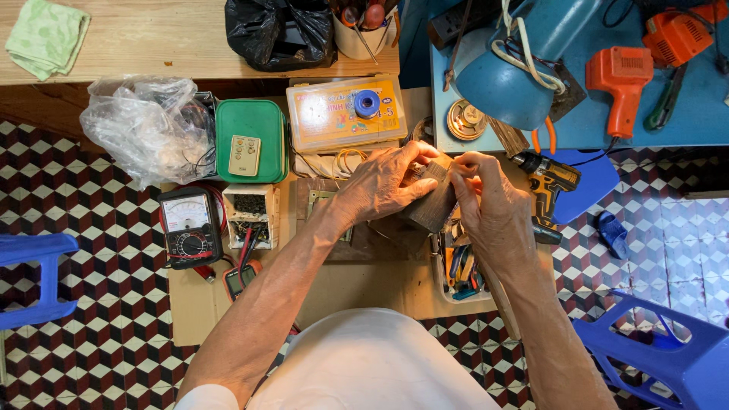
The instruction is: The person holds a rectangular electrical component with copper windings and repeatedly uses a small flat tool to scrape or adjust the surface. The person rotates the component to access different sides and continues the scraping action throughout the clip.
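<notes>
Above a low cardboard-covered work surface (357, 292), both hands meet on a small dark rectangular block (431, 199). Left hand (383, 182) wraps the block from the left, fingers curled over its upper edge; right hand (486, 199) pinches its right end between thumb and fingertips. Both hands grasp the block, held clear of the surface at the centre of the view (its exact nature cannot be told).

Left of the hands: an analogue multimeter (188, 226) with red and black leads, a small open box (250, 215) of dark parts, a green lidded case (250, 140) with a pale remote control (244, 155) on top, and a crumpled clear plastic bag (148, 125). Behind the hands: a clear parts box (334, 118) carrying a blue roll of tape (367, 103). Below the right hand: a tray of hand tools (459, 277). Right of it: a cordless drill (548, 186).

Surroundings: a floor of red, black and white cube-pattern tiles (114, 319); a wooden bench (159, 38) bearing a green cloth (47, 36) and a black bag (279, 32); a blue table (683, 106) with a blue lamp shade (509, 72) and an orange soldering gun (621, 83); blue plastic stools (38, 277) at either side.
</notes>
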